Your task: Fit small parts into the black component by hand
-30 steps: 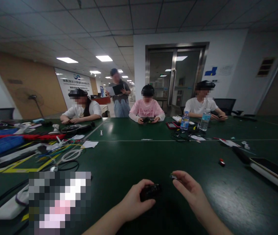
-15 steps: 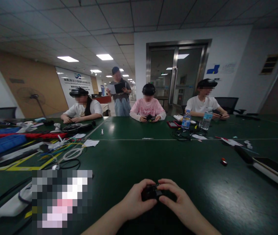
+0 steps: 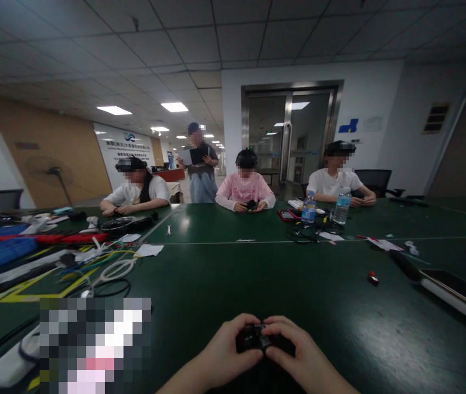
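Low in the middle of the view, a small dark object (image 3: 249, 339) with glossy black parts is held just above the green table. I cannot make out its kind. My left hand (image 3: 229, 346) curls around its left side, fingers over the top and thumb along the near edge. From the right, my right hand (image 3: 298, 346) closes on it, with fingertips on its upper face and the thumb at the near side. Both thumbs come close together at the front. The palms hide part of the object.
On the green table (image 3: 208, 273), a small red and silver item (image 3: 373, 278) lies to the right, near a long white-edged device (image 3: 458, 298). Cables (image 3: 113, 272), a blue tray (image 3: 0, 257) and a power strip (image 3: 9, 358) crowd the left. Bottles (image 3: 309, 208) stand farther back; people sit opposite.
The whole scene sits slightly lower in the picture, as the head view tilts up a little. Both hands keep hold of the dark object, with the right fingers shifted slightly on it.
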`<state>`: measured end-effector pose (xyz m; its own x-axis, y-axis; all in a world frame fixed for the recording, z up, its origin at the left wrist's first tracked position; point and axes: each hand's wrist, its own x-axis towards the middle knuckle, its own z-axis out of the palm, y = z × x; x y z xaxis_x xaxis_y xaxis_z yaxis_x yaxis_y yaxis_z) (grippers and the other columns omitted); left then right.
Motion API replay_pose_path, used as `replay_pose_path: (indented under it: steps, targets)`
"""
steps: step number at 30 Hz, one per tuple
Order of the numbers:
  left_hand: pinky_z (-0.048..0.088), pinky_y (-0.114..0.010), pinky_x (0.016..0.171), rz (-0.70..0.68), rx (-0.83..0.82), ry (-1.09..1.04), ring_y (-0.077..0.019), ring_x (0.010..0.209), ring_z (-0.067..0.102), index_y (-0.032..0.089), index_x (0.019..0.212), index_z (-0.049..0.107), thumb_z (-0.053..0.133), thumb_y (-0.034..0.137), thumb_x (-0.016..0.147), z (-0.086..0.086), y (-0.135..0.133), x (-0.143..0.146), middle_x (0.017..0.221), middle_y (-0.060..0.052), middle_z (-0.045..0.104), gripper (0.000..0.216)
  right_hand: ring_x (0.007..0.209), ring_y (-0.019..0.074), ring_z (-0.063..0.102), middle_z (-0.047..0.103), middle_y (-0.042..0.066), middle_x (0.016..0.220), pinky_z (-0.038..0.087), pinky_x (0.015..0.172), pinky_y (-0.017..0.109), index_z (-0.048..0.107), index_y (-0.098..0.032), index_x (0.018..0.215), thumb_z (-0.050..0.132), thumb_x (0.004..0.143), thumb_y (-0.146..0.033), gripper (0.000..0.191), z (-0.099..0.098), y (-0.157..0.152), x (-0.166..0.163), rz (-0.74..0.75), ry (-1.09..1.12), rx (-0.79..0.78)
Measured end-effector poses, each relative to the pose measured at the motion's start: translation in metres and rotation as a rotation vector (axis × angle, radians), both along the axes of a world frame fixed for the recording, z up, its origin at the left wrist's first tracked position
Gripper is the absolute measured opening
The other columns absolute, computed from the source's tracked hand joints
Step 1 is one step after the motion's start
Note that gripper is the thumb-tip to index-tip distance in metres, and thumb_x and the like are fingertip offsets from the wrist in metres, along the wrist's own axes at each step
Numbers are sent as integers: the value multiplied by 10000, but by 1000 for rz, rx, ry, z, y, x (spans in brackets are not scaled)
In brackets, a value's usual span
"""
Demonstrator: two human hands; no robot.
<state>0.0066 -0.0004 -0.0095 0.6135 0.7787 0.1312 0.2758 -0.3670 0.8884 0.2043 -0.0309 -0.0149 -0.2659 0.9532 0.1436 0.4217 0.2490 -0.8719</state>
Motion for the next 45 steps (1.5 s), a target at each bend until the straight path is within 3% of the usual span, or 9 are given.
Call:
replay_pose_path:
  steps: [20,27,34,45]
  targets:
    - [458,-286,781,-36,-54,-10,-192,895,583,181,1113,527,641,126,699,-7,4,-2,997,-28,626,433,1018,210,586,635,21,1049,447,905,305,640,-255,966,614,704,-95,308,1,-2,-3,7,58,24]
    - [462,-301,768,-41,-85,-32,-205,890,587,164,1109,525,631,121,694,-8,5,-1,989,-43,621,430,1000,212,593,637,25,1031,458,882,306,646,-249,975,634,703,-124,300,5,-4,-1,32,63,15]
    - [447,-318,791,-6,-108,-64,-216,915,575,160,1088,531,614,104,696,-6,4,-1,988,-44,610,404,1063,230,582,615,57,1119,437,932,342,676,-246,954,633,705,-128,279,-6,0,1,-11,75,39]
    - [448,-326,851,1,-108,-62,-216,976,568,183,1134,520,641,100,686,-4,4,-1,1060,-42,605,471,1031,231,597,632,51,1072,449,928,356,699,-253,916,624,734,-151,222,-1,0,1,-12,62,55]
